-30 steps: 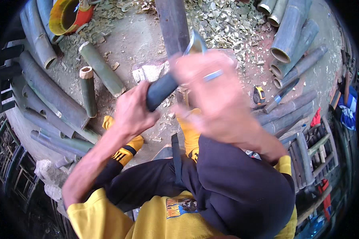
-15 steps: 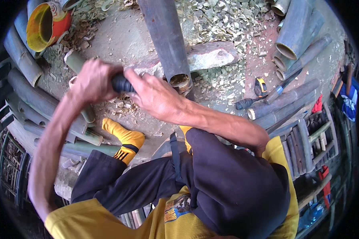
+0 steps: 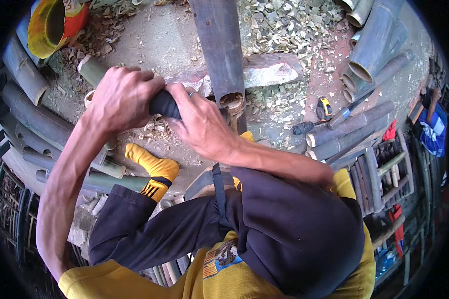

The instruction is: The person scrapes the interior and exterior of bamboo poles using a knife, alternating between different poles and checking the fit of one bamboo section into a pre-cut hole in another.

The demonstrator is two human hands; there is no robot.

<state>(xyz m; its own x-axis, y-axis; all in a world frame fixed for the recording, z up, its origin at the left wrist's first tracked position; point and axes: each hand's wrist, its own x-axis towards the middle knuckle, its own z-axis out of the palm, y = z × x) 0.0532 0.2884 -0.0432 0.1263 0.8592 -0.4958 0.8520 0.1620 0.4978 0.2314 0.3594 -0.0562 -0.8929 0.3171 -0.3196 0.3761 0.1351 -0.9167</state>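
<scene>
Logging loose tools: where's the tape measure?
In the head view, the tape measure lies to the right of the right hand, just above and right of a black handle on the ground.

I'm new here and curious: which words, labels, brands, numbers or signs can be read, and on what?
Nothing reads clearly enough to quote.
Yellow shirt: coloured print, too small and blurred to read.
Yellow-and-black tape measure: too small to read.
Red-and-yellow container: markings cut off by the picture's edge, unreadable.
Blue-and-white bundle: no legible words.
</scene>
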